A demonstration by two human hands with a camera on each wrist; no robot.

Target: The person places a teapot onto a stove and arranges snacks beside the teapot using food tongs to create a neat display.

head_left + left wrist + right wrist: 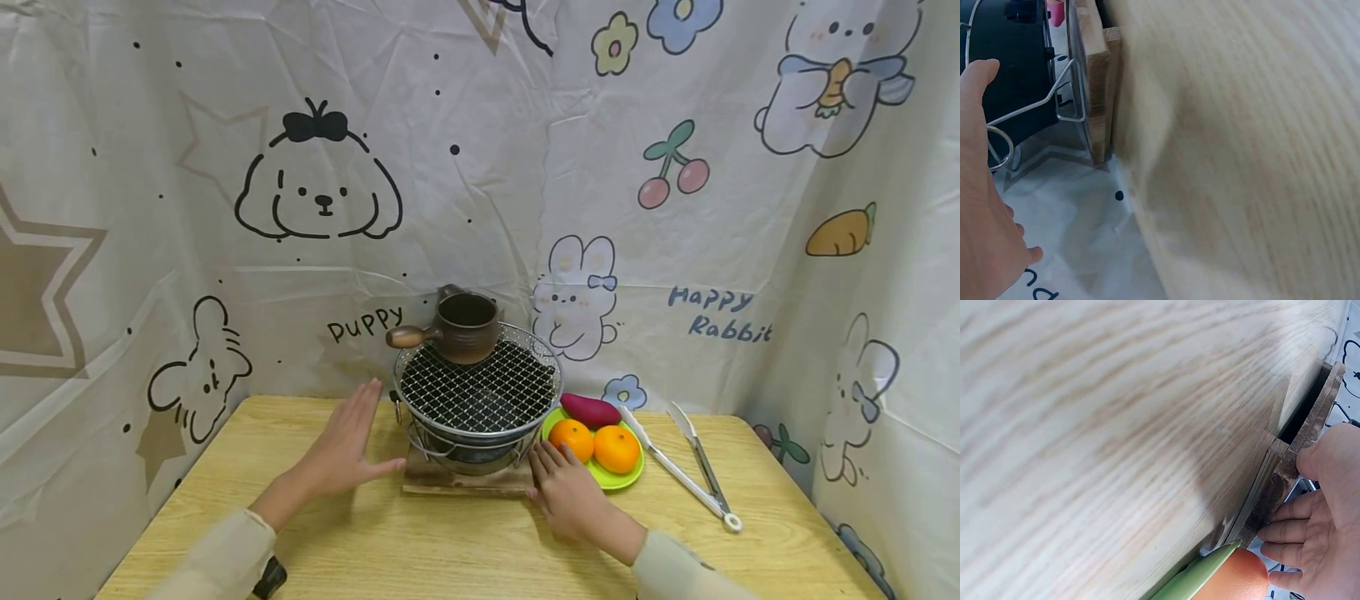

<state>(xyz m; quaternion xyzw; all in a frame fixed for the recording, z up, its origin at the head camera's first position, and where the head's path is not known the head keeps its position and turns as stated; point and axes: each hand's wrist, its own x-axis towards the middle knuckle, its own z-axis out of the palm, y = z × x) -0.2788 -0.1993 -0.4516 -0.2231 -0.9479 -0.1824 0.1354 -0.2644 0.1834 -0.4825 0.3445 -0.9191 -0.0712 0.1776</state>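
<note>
Across the lower part of the frame, a pale wooden bench (360, 550) is carrying everything. At lower centre-left, the left hand (341, 437) is standing beside the grill (480, 396), its fingers lying straight and its thumb spreading away. To the right, the right hand (566, 492) is holding its fingers straight beside the wooden board (465, 485) under the grill; whether it is touching the board I cannot tell. It is partly blocking the green plate (617, 483), where two oranges (617, 450) and a purple vegetable (591, 411) are resting. Tongs (684, 478) are lying open further right. The grill is occupying the centre, and a brown pot (467, 337) is sitting on its back left, covering some mesh. Behind, a cloth (487, 208) is showing "PUPPY" left of the pot and "Happy Rabbit" at centre-right.
</note>
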